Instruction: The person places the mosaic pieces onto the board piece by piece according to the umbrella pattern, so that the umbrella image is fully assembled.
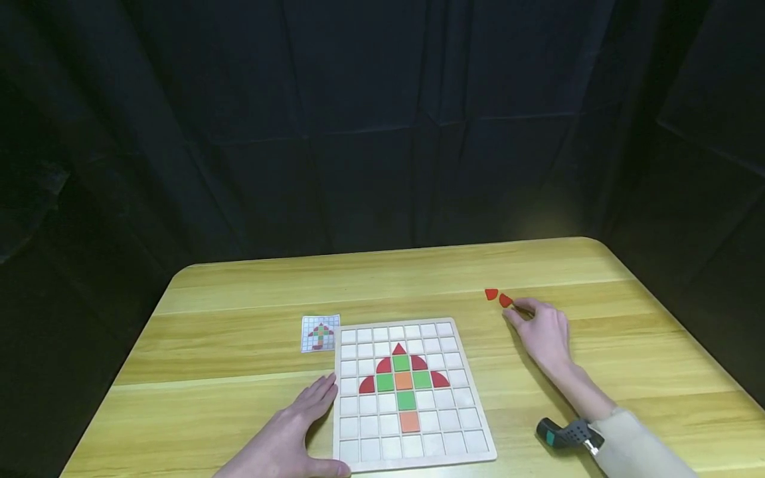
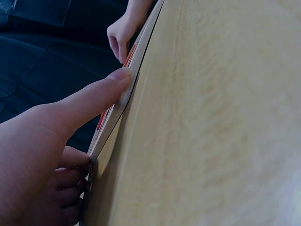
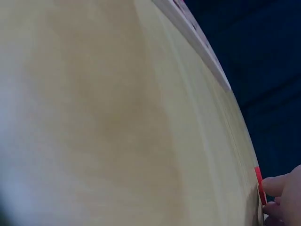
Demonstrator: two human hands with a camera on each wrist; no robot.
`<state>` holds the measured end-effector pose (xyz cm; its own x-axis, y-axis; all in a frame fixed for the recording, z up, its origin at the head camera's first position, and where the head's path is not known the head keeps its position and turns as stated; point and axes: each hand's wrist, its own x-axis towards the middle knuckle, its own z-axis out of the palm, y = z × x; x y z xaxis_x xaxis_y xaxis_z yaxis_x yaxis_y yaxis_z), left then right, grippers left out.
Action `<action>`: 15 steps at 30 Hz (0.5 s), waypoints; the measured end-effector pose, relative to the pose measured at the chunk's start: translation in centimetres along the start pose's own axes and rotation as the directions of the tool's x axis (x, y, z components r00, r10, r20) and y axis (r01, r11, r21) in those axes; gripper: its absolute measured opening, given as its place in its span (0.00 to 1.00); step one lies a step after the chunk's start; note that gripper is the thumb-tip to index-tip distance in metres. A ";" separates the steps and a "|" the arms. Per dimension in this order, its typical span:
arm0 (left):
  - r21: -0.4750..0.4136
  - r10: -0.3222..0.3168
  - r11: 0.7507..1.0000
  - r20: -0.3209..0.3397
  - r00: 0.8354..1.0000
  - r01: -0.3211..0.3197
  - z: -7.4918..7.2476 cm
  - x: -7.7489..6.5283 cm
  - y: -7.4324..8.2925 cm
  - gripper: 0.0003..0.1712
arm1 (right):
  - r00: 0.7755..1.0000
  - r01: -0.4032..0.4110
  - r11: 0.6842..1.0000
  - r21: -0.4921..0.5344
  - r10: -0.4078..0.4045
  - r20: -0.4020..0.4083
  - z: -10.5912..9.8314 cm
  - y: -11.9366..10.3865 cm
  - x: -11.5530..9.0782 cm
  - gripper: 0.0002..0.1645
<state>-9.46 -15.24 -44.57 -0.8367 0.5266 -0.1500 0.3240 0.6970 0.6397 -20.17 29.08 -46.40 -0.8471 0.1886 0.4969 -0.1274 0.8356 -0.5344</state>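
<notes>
A square white grid board [image 1: 443, 423] with a raised frame lies on the table. On it, red curved pieces, a red triangle [image 1: 399, 349], green squares [image 1: 406, 400] and orange squares [image 1: 409, 421] form a tree-like figure. My left hand [image 1: 293, 425] rests along the board's left side, fingers extended against the edge and thumb at the near left corner. Beyond the board to the right, my right hand [image 1: 544, 332] pinches a red quarter-circle tile [image 1: 505, 300] at the tabletop between thumb and index finger. A second red tile [image 1: 491, 294] lies just left of it.
A small printed card [image 1: 320, 333] with a matching coloured pattern lies by the board's far left corner. The wooden table [image 1: 197, 345] has rounded far corners, and a dark curtain [image 1: 370, 133] hangs behind it. A black strap device [image 1: 562, 433] sits on the right wrist.
</notes>
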 end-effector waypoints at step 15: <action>-0.002 -0.007 1.000 0.001 1.000 0.007 0.0 0.1 -0.1 0.69 | 0.997 0.015 0.999 0.033 -0.017 0.071 1.5 0.1 1.9 0.14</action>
<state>-9.56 -15.32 -44.65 -0.8385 0.5224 -0.1550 0.3177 0.6997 0.6399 -22.58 28.76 -46.53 -0.8795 0.1369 0.4559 -0.1570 0.8206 -0.5495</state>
